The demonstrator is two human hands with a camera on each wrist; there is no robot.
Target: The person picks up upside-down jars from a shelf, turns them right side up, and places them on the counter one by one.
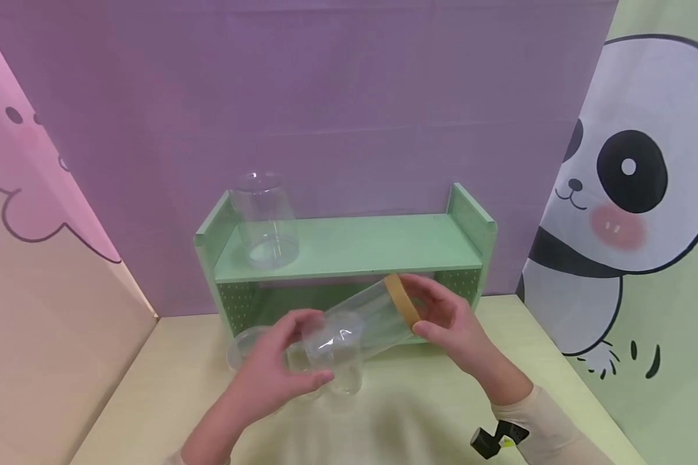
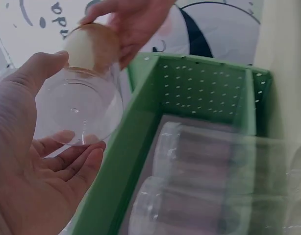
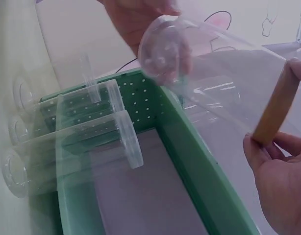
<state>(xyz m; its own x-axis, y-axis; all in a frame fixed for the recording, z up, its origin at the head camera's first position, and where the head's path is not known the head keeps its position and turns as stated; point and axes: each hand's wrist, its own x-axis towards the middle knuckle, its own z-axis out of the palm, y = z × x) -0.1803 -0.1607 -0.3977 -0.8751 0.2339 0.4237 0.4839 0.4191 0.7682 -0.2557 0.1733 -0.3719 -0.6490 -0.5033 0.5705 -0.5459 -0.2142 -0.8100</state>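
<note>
the tan lid [image 1: 402,301] of the tilted jar [image 1: 378,315] is pinched by the right hand [image 1: 449,323], while its clear end is framed by the half-open left hand [image 1: 273,365]; whether it is gripped there cannot be told. the jar is held above the tabletop [image 1: 424,413], before the shelf [image 1: 372,242]; were the lid worked loose by the weight, the jar could be dropped and the other jars [image 3: 74,156] toppled.

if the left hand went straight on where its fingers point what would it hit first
The left hand would likely meet the tan-rimmed clear jar first; depth is unclear, and they may already touch.
</note>
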